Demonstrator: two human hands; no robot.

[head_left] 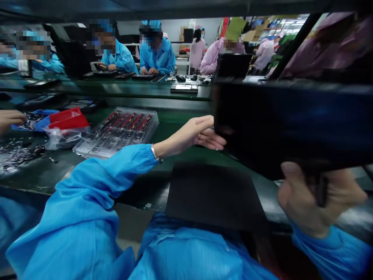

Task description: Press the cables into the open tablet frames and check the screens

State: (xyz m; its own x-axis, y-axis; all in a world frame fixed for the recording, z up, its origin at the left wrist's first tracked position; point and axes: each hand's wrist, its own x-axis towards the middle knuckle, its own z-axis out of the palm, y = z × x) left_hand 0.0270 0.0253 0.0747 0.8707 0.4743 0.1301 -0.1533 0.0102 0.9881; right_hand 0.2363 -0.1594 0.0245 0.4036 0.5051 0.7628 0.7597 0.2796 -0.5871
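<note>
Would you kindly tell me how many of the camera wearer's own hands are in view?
2: the left hand is at the left edge of the dark panel; the right hand, blurred, is at its lower edge, perhaps partly hidden.

At the centre of the frame, a strip of bare green bench (pixel 167 130) leaves a hand room to pass between the clear tray (pixel 150 134) and the left hand (pixel 201 132). A dark panel (pixel 291 124), held up by the right hand (pixel 309 198), blocks much of the right side, its blur making any gap behind it hard to judge. At middle left, the red bin (pixel 70 118) and plastic bag (pixel 65 137) obstruct a low sideways reach.
</note>
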